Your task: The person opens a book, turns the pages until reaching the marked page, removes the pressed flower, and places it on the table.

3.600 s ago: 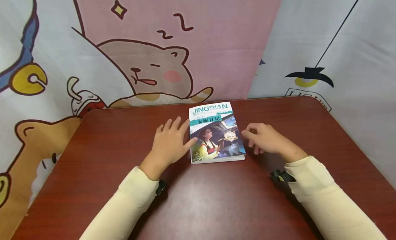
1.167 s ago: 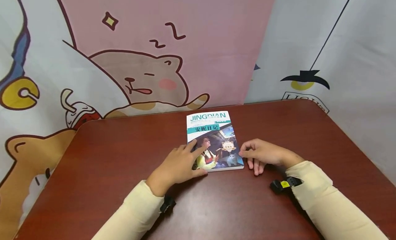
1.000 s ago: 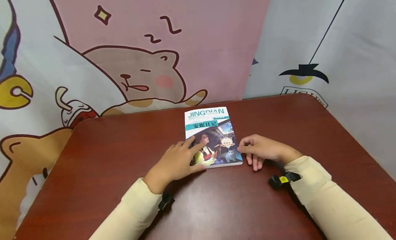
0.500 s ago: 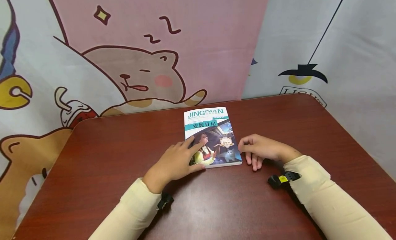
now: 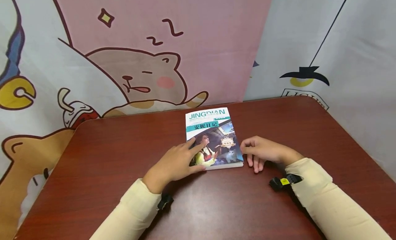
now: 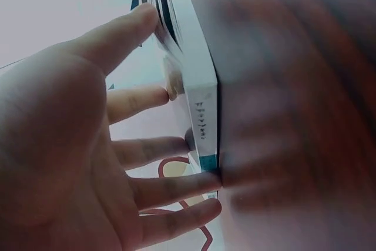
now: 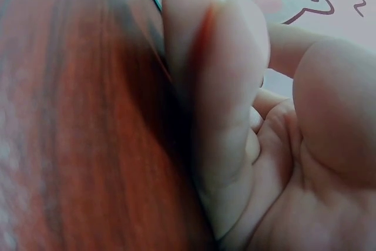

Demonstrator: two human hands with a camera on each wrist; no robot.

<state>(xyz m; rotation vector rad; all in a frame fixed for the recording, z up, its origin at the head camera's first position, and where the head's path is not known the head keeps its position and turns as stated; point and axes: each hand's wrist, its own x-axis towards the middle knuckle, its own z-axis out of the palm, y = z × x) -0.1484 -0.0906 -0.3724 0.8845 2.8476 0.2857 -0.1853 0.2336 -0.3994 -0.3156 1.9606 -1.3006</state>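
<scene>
A paperback book [image 5: 207, 137] lies face up on the table, its cover showing a girl and a white cat. My left hand [image 5: 173, 164] rests on its lower left corner, fingers spread, some on the cover. In the left wrist view, the ring and little fingertips [image 6: 210, 207] reach down past the spine [image 6: 202, 124], and the thumb [image 6: 132, 30] lies by the bottom page edges. At the book's right edge is my right hand [image 5: 263, 150], its fingers loosely bent, holding nothing visible. Whether its fingertips touch the book cannot be told.
The reddish-brown table [image 5: 117, 143] has rounded far corners. Behind it hangs a cloth backdrop [image 5: 216, 44] with cartoon animals. Black wrist straps [image 5: 284, 181] sit at both cream sleeves [image 5: 328, 195].
Since the oldest frame, my left hand has come nearer and onto the book's lower left corner. My right hand has shifted slightly nearer me along its right edge. Lately both hands stay nearly still.
</scene>
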